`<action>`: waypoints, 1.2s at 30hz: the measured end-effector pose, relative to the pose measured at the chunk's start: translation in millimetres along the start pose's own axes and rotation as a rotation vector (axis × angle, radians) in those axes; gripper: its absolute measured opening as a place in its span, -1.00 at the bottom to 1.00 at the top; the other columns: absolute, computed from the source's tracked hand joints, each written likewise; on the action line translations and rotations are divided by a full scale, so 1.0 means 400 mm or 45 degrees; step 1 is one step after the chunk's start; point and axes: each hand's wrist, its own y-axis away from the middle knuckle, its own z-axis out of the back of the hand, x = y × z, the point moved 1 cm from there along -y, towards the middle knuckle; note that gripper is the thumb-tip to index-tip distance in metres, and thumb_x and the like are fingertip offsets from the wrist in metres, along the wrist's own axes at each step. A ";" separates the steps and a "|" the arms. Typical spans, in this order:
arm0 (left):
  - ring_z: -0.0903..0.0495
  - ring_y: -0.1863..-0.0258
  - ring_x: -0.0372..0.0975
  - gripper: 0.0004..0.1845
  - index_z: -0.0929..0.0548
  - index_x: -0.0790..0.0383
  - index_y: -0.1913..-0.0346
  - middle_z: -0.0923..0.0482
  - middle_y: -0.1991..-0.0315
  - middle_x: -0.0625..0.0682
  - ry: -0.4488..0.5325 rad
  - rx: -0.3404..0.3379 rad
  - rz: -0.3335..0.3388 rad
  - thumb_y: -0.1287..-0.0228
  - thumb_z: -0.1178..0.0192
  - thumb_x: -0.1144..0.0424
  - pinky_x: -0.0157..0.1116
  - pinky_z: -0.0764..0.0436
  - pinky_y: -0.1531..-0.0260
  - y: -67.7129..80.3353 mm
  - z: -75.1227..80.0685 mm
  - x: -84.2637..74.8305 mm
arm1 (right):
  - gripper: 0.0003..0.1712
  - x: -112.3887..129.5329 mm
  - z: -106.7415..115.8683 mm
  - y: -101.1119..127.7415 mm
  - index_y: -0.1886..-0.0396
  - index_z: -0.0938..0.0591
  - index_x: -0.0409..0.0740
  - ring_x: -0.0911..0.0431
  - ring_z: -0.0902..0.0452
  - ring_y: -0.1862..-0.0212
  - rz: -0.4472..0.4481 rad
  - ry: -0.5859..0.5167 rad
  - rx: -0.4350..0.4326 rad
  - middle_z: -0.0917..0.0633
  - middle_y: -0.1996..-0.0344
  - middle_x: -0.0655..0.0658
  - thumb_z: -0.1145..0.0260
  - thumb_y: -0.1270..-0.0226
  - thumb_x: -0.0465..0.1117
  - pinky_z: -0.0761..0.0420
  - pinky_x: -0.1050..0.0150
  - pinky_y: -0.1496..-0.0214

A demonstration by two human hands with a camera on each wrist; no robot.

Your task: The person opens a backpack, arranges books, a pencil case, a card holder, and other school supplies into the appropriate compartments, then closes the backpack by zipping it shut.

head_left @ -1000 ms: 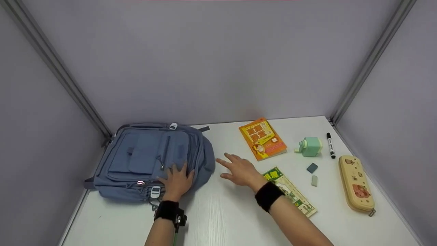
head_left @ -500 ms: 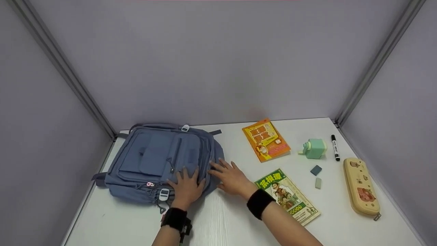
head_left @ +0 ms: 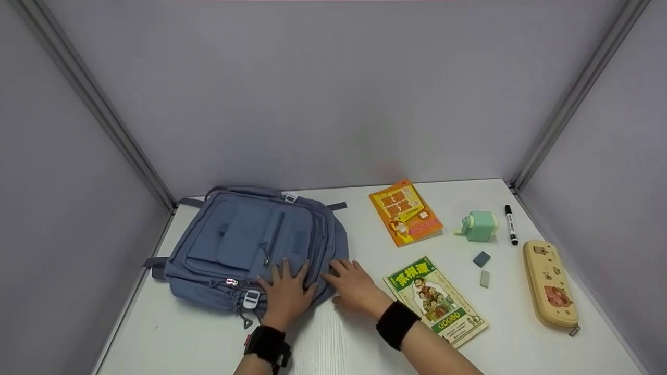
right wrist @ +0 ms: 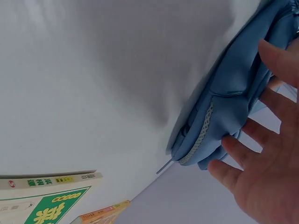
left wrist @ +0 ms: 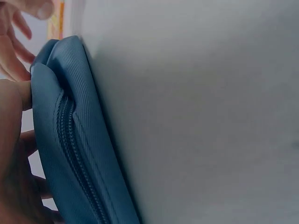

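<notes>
A blue backpack (head_left: 250, 239) lies flat on the left of the white table, front pockets facing up. My left hand (head_left: 285, 296) rests on its near right corner with fingers spread. Beside it, my right hand (head_left: 358, 287) touches the bag's right side, fingers extended. In the left wrist view, a zipper (left wrist: 77, 151) runs along the bag's edge under my hand. The right wrist view has my right fingers (right wrist: 236, 151) loosely bent against the blue fabric, gripping nothing. A green-and-cream book (head_left: 436, 302) lies just right of my right hand.
An orange book (head_left: 405, 213) lies near the back wall. Farther right are a green pencil sharpener (head_left: 478, 226), a marker (head_left: 511, 225), a dark eraser (head_left: 481, 259), a pale eraser (head_left: 484, 279) and a yellow pencil case (head_left: 551, 284). Grey panels enclose the table.
My right hand has come left and slightly down to the bag's side, uncovering the green-and-cream book. The backpack has shifted slightly right and turned a little. My left hand stays on it.
</notes>
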 end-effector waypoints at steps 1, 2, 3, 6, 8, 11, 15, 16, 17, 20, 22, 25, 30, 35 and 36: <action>-0.16 -0.32 0.39 -0.35 -0.45 -0.07 -0.39 -0.25 -0.36 0.38 -0.001 -0.006 -0.009 -0.31 -0.11 -0.26 0.53 0.00 -0.05 0.004 -0.003 0.000 | -0.31 0.004 -0.001 0.004 -0.32 -0.53 0.10 -0.08 -0.29 -0.32 0.001 0.020 -0.014 -0.39 -0.30 -0.15 -0.46 -0.19 0.08 -0.36 -0.08 -0.27; -0.17 -0.31 0.38 -0.34 -0.45 -0.08 -0.39 -0.25 -0.36 0.38 -0.005 -0.013 -0.020 -0.30 -0.12 -0.27 0.53 0.00 -0.05 0.009 -0.005 0.000 | -0.33 0.008 -0.002 0.009 -0.30 -0.55 0.10 -0.09 -0.28 -0.32 0.003 0.042 -0.026 -0.39 -0.29 -0.15 -0.46 -0.18 0.10 -0.36 -0.08 -0.26; -0.17 -0.31 0.38 -0.34 -0.45 -0.09 -0.39 -0.25 -0.36 0.37 -0.001 -0.017 -0.032 -0.30 -0.12 -0.27 0.53 0.00 -0.05 0.013 -0.007 0.000 | -0.35 0.010 -0.002 0.014 -0.28 -0.57 0.10 -0.09 -0.27 -0.34 0.006 0.066 -0.039 -0.39 -0.30 -0.15 -0.46 -0.18 0.11 -0.36 -0.08 -0.26; -0.17 -0.32 0.37 -0.34 -0.45 -0.11 -0.39 -0.24 -0.38 0.35 0.013 -0.011 -0.073 -0.28 -0.13 -0.28 0.53 0.01 -0.06 0.025 -0.010 0.001 | -0.38 0.014 -0.006 0.030 -0.22 -0.61 0.09 -0.11 -0.20 -0.41 0.027 0.084 -0.063 -0.37 -0.35 -0.15 -0.47 -0.17 0.12 -0.33 -0.11 -0.29; -0.18 -0.32 0.36 -0.34 -0.46 -0.12 -0.38 -0.25 -0.38 0.35 0.030 -0.004 -0.100 -0.27 -0.15 -0.29 0.52 0.00 -0.06 0.034 -0.009 0.003 | -0.39 0.014 -0.009 0.043 -0.22 -0.61 0.07 -0.11 -0.14 -0.45 0.045 0.029 -0.056 -0.35 -0.39 -0.15 -0.47 -0.17 0.10 -0.29 -0.14 -0.31; -0.20 -0.32 0.34 -0.34 -0.49 -0.14 -0.36 -0.27 -0.37 0.33 0.061 -0.005 -0.120 -0.24 -0.18 -0.29 0.52 -0.02 -0.06 0.045 -0.002 0.007 | -0.41 0.014 -0.013 0.061 -0.21 -0.60 0.07 -0.11 -0.13 -0.45 0.065 -0.088 -0.048 -0.36 -0.39 -0.14 -0.48 -0.18 0.06 -0.30 -0.15 -0.30; -0.25 -0.30 0.33 -0.37 -0.56 -0.14 -0.30 -0.34 -0.33 0.32 0.082 -0.029 -0.117 -0.19 -0.24 -0.28 0.51 -0.06 -0.05 0.055 0.009 0.011 | -0.42 0.024 -0.017 0.082 -0.22 -0.59 0.09 -0.12 -0.16 -0.43 0.076 -0.187 -0.045 -0.39 -0.35 -0.14 -0.47 -0.20 0.05 -0.36 -0.12 -0.26; -0.27 -0.29 0.33 -0.37 -0.57 -0.13 -0.29 -0.36 -0.31 0.32 0.081 -0.032 -0.115 -0.18 -0.25 -0.28 0.51 -0.07 -0.04 0.057 0.011 0.011 | -0.42 0.027 -0.016 0.087 -0.22 -0.59 0.10 -0.12 -0.17 -0.43 0.078 -0.197 -0.042 -0.40 -0.35 -0.14 -0.47 -0.20 0.05 -0.37 -0.11 -0.26; -0.28 -0.28 0.33 -0.36 -0.57 -0.11 -0.28 -0.37 -0.30 0.32 0.079 -0.033 -0.113 -0.18 -0.25 -0.29 0.51 -0.08 -0.04 0.058 0.013 0.010 | -0.42 0.030 -0.015 0.093 -0.22 -0.59 0.10 -0.12 -0.18 -0.42 0.081 -0.202 -0.041 -0.40 -0.34 -0.14 -0.47 -0.20 0.06 -0.37 -0.10 -0.26; -0.32 -0.24 0.34 -0.30 -0.56 -0.06 -0.30 -0.41 -0.26 0.33 0.078 -0.037 -0.117 -0.15 -0.24 -0.33 0.52 -0.10 -0.01 0.063 0.016 0.004 | -0.41 0.040 -0.006 0.112 -0.22 -0.61 0.12 -0.13 -0.24 -0.38 0.101 -0.194 -0.052 -0.44 -0.29 -0.14 -0.48 -0.18 0.06 -0.41 -0.06 -0.23; -0.34 -0.23 0.34 -0.27 -0.54 -0.03 -0.31 -0.43 -0.24 0.33 0.078 -0.039 -0.117 -0.15 -0.22 -0.36 0.52 -0.12 0.00 0.067 0.018 -0.003 | -0.41 0.046 0.002 0.125 -0.22 -0.61 0.13 -0.12 -0.28 -0.35 0.121 -0.189 -0.053 -0.47 -0.26 -0.14 -0.48 -0.17 0.06 -0.43 -0.03 -0.21; -0.37 -0.21 0.34 -0.25 -0.56 -0.01 -0.29 -0.46 -0.21 0.33 0.069 -0.042 -0.120 -0.14 -0.20 -0.39 0.50 -0.16 0.00 0.073 0.024 -0.014 | -0.42 0.054 0.017 0.142 -0.23 -0.60 0.16 -0.08 -0.33 -0.28 0.160 -0.201 -0.035 -0.50 -0.21 -0.11 -0.47 -0.19 0.07 -0.46 0.02 -0.18; -0.36 -0.21 0.34 -0.25 -0.60 0.01 -0.25 -0.46 -0.22 0.32 0.086 -0.006 -0.160 -0.15 -0.17 -0.41 0.48 -0.18 -0.01 0.082 0.037 -0.021 | -0.45 0.063 0.040 0.161 -0.23 -0.60 0.17 0.04 -0.39 -0.14 0.199 -0.306 0.015 -0.57 -0.11 0.00 -0.45 -0.23 0.05 -0.48 0.10 -0.09; -0.33 -0.25 0.34 -0.32 -0.63 -0.02 -0.23 -0.44 -0.24 0.30 0.172 0.050 -0.243 -0.22 -0.12 -0.39 0.47 -0.14 -0.06 0.094 0.044 -0.008 | -0.46 0.069 0.050 0.171 -0.22 -0.60 0.13 0.07 -0.47 -0.10 0.249 -0.409 0.052 -0.63 -0.04 0.07 -0.44 -0.24 0.04 -0.46 0.04 -0.12; -0.33 -0.25 0.33 -0.35 -0.63 -0.02 -0.22 -0.45 -0.25 0.29 0.187 0.059 -0.265 -0.23 -0.13 -0.37 0.47 -0.13 -0.06 0.096 0.046 -0.004 | -0.47 0.070 0.050 0.172 -0.22 -0.60 0.14 0.07 -0.48 -0.10 0.258 -0.436 0.061 -0.64 -0.03 0.08 -0.44 -0.24 0.05 -0.43 0.00 -0.15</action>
